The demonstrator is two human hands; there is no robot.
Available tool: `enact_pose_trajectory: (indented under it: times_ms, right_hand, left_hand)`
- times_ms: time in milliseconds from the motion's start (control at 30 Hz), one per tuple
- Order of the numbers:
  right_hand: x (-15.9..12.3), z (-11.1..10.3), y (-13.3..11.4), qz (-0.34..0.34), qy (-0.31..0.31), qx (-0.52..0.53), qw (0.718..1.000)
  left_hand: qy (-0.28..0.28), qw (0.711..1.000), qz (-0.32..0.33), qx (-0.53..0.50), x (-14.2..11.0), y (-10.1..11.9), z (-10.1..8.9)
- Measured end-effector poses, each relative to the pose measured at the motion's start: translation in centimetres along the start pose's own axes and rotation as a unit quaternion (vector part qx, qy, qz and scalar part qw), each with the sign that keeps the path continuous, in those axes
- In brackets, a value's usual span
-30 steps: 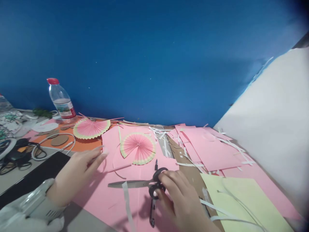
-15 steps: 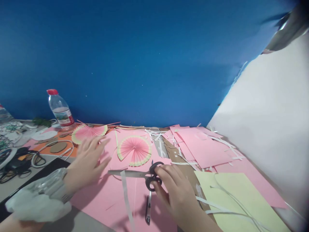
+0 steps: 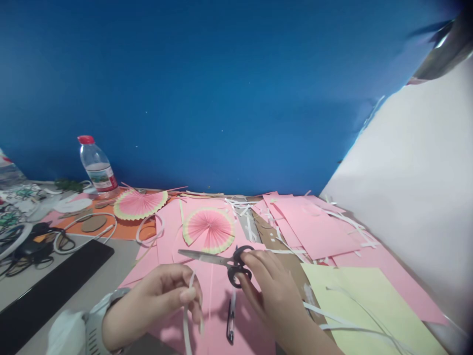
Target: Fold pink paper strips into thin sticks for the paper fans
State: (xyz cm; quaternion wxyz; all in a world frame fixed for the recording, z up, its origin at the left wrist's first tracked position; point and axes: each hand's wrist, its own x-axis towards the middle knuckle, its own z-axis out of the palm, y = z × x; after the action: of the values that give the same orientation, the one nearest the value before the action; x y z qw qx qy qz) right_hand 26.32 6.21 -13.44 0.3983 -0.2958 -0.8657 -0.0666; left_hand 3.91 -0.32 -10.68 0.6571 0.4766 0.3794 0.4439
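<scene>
- Fingertips of the left hand pinch a thin white paper strip, which loops and hangs limp in front of the pink paper sheet.
- Right hand rests curled on the black loop handles of the steel-bladed scissors; whether its fingers pass through the loops, I cannot tell.
- Strip looks feather-light, floppy and easily creased or torn; best pinched gently near an end.
- Scissors look rigid; hold by the loops, away from the blades.
- Black pen lies just below the scissors.

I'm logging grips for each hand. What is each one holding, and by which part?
Left hand pinches a white paper strip near its top. Right hand holds scissors by the black handle loops.
</scene>
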Motion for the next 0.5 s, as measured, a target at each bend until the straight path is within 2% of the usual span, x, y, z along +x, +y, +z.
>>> enact_pose_trajectory:
  times_ms: [100,233,333,500]
  right_hand:
    - [0.1,0.0,1.0,0.027,-0.004,-0.036,0.999]
    - [0.8,-1.1,4.2,0.138,-0.059,-0.104,0.983]
    - [1.1,-2.3,7.5,0.232,-0.107,-0.158,0.954]
    - [-0.3,-3.6,12.2,0.335,-0.184,-0.234,0.894]
  left_hand:
    - [-0.007,0.999,-0.004,-0.042,-0.3,-0.6,-0.4]
    - [-0.019,0.997,-0.005,-0.08,-0.7,-1.5,-0.8]
    - [-0.02,0.994,-0.003,-0.11,-1.1,-1.8,-0.9]
    - [-0.018,0.983,0.006,-0.18,-1.5,-1.7,-0.9]
